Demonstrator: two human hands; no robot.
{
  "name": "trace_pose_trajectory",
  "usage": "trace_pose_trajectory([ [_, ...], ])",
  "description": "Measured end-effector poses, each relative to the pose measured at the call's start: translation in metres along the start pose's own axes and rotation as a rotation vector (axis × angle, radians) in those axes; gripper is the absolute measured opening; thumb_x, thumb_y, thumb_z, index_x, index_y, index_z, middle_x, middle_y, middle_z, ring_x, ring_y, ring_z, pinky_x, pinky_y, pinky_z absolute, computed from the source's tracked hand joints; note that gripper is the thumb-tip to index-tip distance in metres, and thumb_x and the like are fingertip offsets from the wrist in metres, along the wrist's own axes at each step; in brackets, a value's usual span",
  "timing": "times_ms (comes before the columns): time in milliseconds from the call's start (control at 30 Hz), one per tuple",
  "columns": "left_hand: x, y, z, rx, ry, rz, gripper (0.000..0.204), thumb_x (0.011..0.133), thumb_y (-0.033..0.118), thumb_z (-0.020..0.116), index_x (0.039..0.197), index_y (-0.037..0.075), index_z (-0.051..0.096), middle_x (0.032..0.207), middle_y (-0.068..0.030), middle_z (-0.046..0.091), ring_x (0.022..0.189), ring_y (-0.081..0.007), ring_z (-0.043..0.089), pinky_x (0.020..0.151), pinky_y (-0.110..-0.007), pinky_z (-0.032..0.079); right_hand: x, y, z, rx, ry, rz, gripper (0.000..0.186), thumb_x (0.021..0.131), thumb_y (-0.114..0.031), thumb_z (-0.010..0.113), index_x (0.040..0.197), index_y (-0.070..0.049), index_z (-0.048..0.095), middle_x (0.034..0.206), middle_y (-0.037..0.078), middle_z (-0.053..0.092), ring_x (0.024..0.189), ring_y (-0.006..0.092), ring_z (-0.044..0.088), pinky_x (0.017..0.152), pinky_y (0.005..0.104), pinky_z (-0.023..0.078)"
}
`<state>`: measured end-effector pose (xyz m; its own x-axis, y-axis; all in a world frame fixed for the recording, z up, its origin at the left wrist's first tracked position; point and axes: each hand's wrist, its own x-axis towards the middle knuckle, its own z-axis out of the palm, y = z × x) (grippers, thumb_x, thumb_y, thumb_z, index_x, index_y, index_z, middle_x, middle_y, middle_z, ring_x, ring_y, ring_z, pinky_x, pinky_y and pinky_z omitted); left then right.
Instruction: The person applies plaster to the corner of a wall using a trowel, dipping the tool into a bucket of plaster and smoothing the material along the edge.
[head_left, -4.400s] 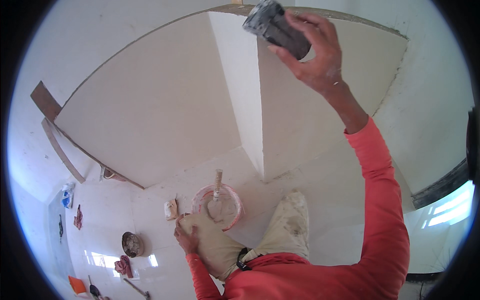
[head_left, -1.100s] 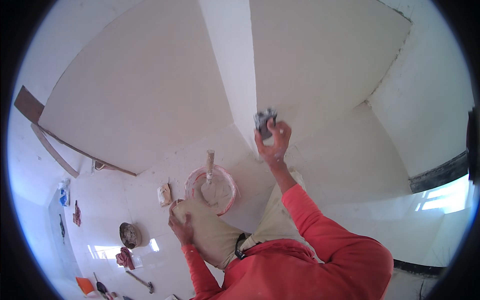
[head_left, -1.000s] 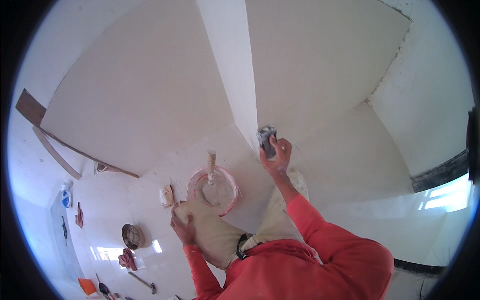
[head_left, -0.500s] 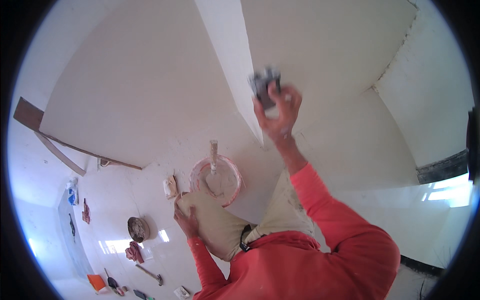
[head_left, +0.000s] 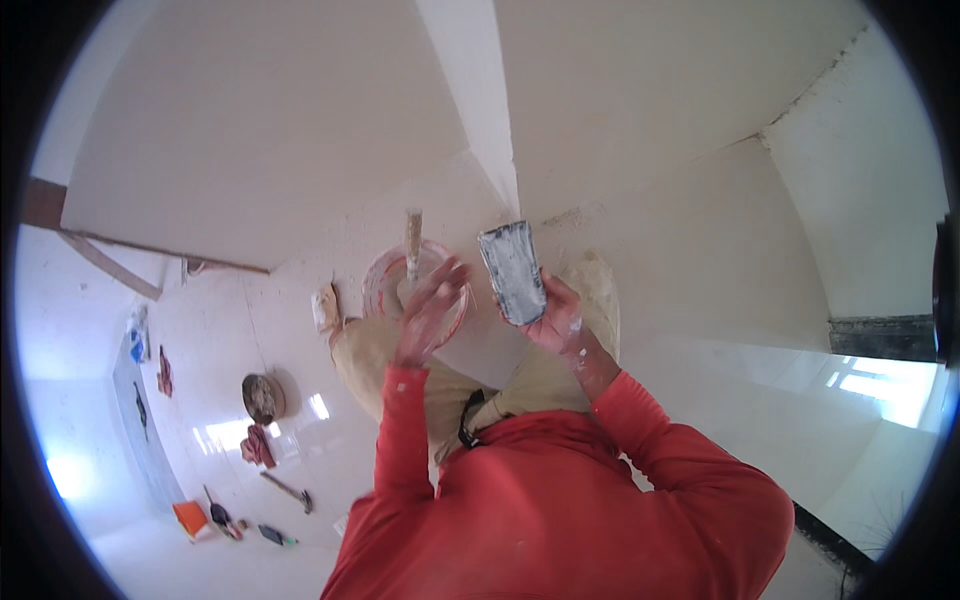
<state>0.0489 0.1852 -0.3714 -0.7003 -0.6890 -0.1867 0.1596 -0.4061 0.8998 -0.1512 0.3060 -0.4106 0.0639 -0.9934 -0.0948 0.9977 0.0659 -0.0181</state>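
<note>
Head camera view: a person in a red long-sleeved top and pale, dust-marked beige trousers (head_left: 592, 290) grips a dark grey rectangular block (head_left: 515, 272) in the right hand (head_left: 556, 312), its thumb and fingers clamped on the block's near end and right edge, the white-smeared broad face turned up. The left hand (head_left: 426, 312), slightly blurred, has its fingers stretched out, their tips near the block but apart from it. Under and beyond the left hand sits a round, red-and-white-rimmed bucket (head_left: 371, 275), a tool with a worn, light brown cylindrical handle (head_left: 413, 235) standing in it. Left of that hand lies a small cream-and-brown packet (head_left: 325, 308); farther left and nearer the body are a round brown pot (head_left: 278, 396) of greyish material, a crumpled dull-red cloth (head_left: 257, 447) and a long-handled hammer (head_left: 287, 491). Straight beyond the right hand rises a narrow white wall face (head_left: 475, 85).
</note>
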Motion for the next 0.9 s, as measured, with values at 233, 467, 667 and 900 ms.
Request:
trace_pose_trajectory([
  [233,0.039,-0.026,0.027,-0.362,-0.336,-0.148,0.045,0.095,0.02,0.067,0.134,0.003,0.052,0.115,-0.0064,0.066,0.094,-0.0157,0.064,0.085,-0.027,0.051,-0.007,0.008,0.022,0.292,-0.144,0.106,0.066,0.103,-0.05,0.041,0.143,0.002,0.041,0.131,0.026,0.056,0.115,0.0402,0.06,0.096,0.0462,0.056],
  [467,0.054,0.039,0.074,-0.249,-0.063,0.262,0.056,0.085,0.009,0.076,0.135,0.001,0.051,0.12,-0.0088,0.064,0.106,-0.0189,0.064,0.093,-0.033,0.052,-0.018,-0.008,0.017,-0.407,0.18,-0.008,0.068,0.1,-0.056,0.046,0.138,0.0,0.049,0.122,0.021,0.061,0.107,0.0361,0.061,0.092,0.0467,0.054],
  [667,0.096,0.206,0.115,0.245,0.081,0.979,0.071,0.087,0.005,0.075,0.145,-0.01,0.038,0.126,-0.0161,0.061,0.111,-0.0206,0.061,0.097,-0.032,0.048,-0.061,-0.028,-0.059,-2.281,1.107,-0.36,0.063,0.088,-0.057,0.062,0.133,-0.014,0.057,0.142,0.021,0.04,0.135,0.0391,0.033,0.107,0.0608,0.025],
  [900,0.127,0.309,0.2,0.406,0.077,1.312,0.061,0.092,0.013,0.071,0.141,-0.011,0.044,0.125,-0.0146,0.062,0.111,-0.015,0.058,0.101,-0.028,0.043,-0.068,-0.03,-0.075,-2.17,1.158,-0.304,0.062,0.085,-0.053,0.066,0.134,-0.015,0.056,0.146,0.02,0.036,0.138,0.0375,0.029,0.111,0.0588,0.02],
])
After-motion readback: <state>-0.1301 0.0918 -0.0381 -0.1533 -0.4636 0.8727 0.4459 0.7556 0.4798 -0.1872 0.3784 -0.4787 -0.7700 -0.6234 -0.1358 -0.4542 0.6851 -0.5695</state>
